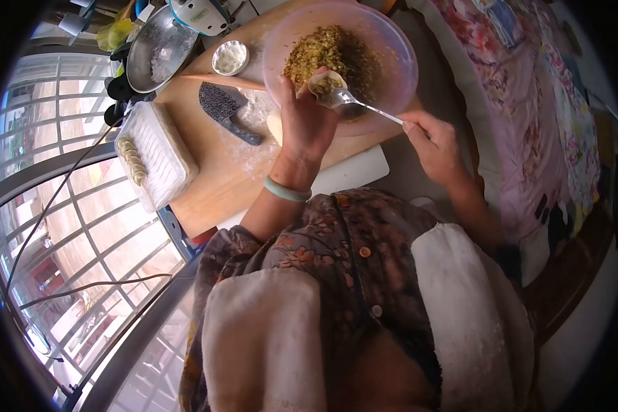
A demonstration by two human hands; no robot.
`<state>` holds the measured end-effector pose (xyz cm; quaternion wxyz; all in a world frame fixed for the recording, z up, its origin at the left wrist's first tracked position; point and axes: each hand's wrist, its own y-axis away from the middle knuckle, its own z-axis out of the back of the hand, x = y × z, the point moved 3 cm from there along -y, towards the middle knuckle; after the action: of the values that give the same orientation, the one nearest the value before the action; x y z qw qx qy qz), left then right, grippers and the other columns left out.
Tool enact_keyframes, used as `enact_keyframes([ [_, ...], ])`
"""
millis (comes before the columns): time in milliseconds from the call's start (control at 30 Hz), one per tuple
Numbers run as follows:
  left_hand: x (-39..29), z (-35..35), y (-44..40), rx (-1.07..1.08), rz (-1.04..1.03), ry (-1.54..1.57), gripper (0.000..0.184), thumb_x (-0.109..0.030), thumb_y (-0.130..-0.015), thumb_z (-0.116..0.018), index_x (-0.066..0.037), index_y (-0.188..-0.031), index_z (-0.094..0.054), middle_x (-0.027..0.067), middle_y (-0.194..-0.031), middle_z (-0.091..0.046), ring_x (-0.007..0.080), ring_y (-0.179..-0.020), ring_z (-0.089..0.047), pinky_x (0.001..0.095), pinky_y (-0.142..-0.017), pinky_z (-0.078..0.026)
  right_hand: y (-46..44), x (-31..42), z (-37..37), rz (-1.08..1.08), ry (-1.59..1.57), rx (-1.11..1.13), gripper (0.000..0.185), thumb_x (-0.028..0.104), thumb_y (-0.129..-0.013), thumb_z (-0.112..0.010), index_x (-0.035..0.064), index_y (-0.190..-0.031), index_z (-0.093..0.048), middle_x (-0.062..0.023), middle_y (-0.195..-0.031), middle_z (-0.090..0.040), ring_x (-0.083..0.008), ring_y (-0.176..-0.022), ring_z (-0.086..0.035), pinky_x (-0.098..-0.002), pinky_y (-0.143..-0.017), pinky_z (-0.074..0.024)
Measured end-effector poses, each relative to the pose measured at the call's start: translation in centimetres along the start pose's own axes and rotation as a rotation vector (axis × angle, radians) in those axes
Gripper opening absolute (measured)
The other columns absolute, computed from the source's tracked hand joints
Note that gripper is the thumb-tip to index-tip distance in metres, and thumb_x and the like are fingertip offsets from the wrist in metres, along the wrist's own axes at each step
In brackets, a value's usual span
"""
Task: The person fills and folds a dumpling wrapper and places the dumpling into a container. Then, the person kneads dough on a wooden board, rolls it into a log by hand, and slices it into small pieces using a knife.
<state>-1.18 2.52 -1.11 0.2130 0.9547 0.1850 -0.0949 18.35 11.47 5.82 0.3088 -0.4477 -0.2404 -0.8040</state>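
A home kitchen workspace, shown by floured board (pixel 216 168), mixing bowl (pixel 405 62) and window grille (pixel 82 216).

Steeply down and forward stared the head camera: shirt (pixel 316 240) close below, left hand (pixel 307 117) and right hand (pixel 436 144) farther out by the counter (pixel 216 182), window (pixel 82 199) filling the view's left side!

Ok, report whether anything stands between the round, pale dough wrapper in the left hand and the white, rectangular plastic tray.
Yes: a dark, speckled-bladed knife lies on the light-brown wooden board between the wrapper and the tray. It appears flat, so the left hand could probably pass over it.
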Motion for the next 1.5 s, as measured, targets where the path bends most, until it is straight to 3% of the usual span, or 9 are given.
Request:
enact_keyframes([
  [67,-0.1,-0.3,0.0,-0.010,-0.007,-0.016,0.073,-0.061,-0.101,-0.033,0.006,-0.129,-0.048,0.0185,-0.129,-0.052,0.0334,-0.122,-0.049,0.0514,-0.111,-0.036,-0.2,0.5,0.2,0.007,-0.024,-0.008,0.020,0.012,-0.097,-0.057,-0.0020,-0.106,-0.068,-0.0018,-0.069,-0.056,-0.0062,-0.065,-0.048,-0.0267,-0.058,-0.0412],
  [167,0.3,0.3,-0.3,-0.001,0.017,0.016,0.076,-0.060,-0.102,-0.028,0.008,-0.130,-0.047,0.0226,-0.134,-0.049,0.0355,-0.126,-0.047,0.0529,-0.113,-0.035,-0.8,0.8,-0.1,0.032,-0.027,-0.022,0.021,0.013,-0.097,-0.057,-0.0023,-0.106,-0.068,-0.0018,-0.068,-0.056,-0.0063,-0.065,-0.049,-0.0266,-0.057,-0.0411],
  [467,0.6,0.3,-0.1,-0.001,-0.023,-0.022,0.079,-0.061,-0.102,-0.030,0.011,-0.125,-0.050,0.0224,-0.132,-0.050,0.0352,-0.125,-0.048,0.0490,-0.111,-0.038,-0.9,-1.0,-1.7,-0.015,-0.058,0.004,0.020,0.012,-0.096,-0.057,-0.0026,-0.104,-0.067,-0.0060,-0.068,-0.056,-0.0080,-0.066,-0.051,-0.0281,-0.060,-0.0427],
  [667,-0.5,0.0,0.0,-0.009,-0.052,-0.002,0.079,-0.061,-0.102,-0.030,0.011,-0.128,-0.049,0.0232,-0.132,-0.050,0.0345,-0.125,-0.048,0.0469,-0.112,-0.037,-0.5,-0.8,-0.9,0.003,-0.117,-0.076,0.021,0.013,-0.096,-0.058,-0.0035,-0.103,-0.069,0.0023,-0.069,-0.055,-0.0040,-0.063,-0.046,-0.0233,-0.055,-0.0376],
  [767,-0.2,0.4,0.1,-0.001,-0.018,0.005,0.080,-0.061,-0.102,-0.031,0.011,-0.130,-0.047,0.0223,-0.133,-0.051,0.0345,-0.125,-0.048,0.0468,-0.113,-0.035,-0.8,-2.1,-1.1,-0.244,-0.339,-0.032,0.022,0.014,-0.096,-0.059,-0.0038,-0.103,-0.070,0.0060,-0.071,-0.052,-0.0024,-0.063,-0.044,-0.0218,-0.055,-0.0355],
  [867,0.1,0.2,0.3,-0.027,0.000,0.014,0.072,-0.058,-0.103,-0.030,0.007,-0.123,-0.054,0.0187,-0.124,-0.056,0.0310,-0.119,-0.051,0.0456,-0.109,-0.037,-0.8,-2.6,-1.4,-0.293,-0.369,-0.019,0.021,0.013,-0.096,-0.059,-0.0035,-0.103,-0.070,0.0061,-0.070,-0.052,-0.0026,-0.064,-0.044,-0.0218,-0.055,-0.0356],
  [967,-0.1,0.4,0.6,-0.024,-0.006,-0.003,0.072,-0.058,-0.104,-0.029,0.007,-0.122,-0.054,0.0188,-0.125,-0.056,0.0310,-0.120,-0.051,0.0458,-0.110,-0.037,-0.7,-1.5,-1.1,-0.156,-0.210,-0.055,0.022,0.014,-0.097,-0.058,-0.0037,-0.103,-0.070,0.0061,-0.070,-0.053,-0.0031,-0.064,-0.044,-0.0223,-0.056,-0.0361],
  [1167,-0.3,0.7,0.6,-0.006,-0.001,-0.048,0.073,-0.058,-0.103,-0.027,0.007,-0.123,-0.053,0.0189,-0.125,-0.056,0.0312,-0.120,-0.051,0.0462,-0.111,-0.036,-1.0,-0.9,-2.4,0.020,-0.097,-0.034,0.022,0.015,-0.098,-0.057,-0.0025,-0.104,-0.068,0.0023,-0.068,-0.053,-0.0042,-0.064,-0.045,-0.0247,-0.057,-0.0384],
  [1500,-1.0,1.1,0.8,-0.004,0.000,-0.068,0.081,-0.062,-0.101,-0.030,0.012,-0.131,-0.047,0.0228,-0.133,-0.051,0.0338,-0.125,-0.049,0.0465,-0.111,-0.037,0.4,0.5,-2.0,0.047,-0.009,0.001,0.018,0.012,-0.097,-0.058,-0.0012,-0.105,-0.068,-0.0106,-0.067,-0.059,-0.0090,-0.064,-0.056,-0.0287,-0.060,-0.0456],
])
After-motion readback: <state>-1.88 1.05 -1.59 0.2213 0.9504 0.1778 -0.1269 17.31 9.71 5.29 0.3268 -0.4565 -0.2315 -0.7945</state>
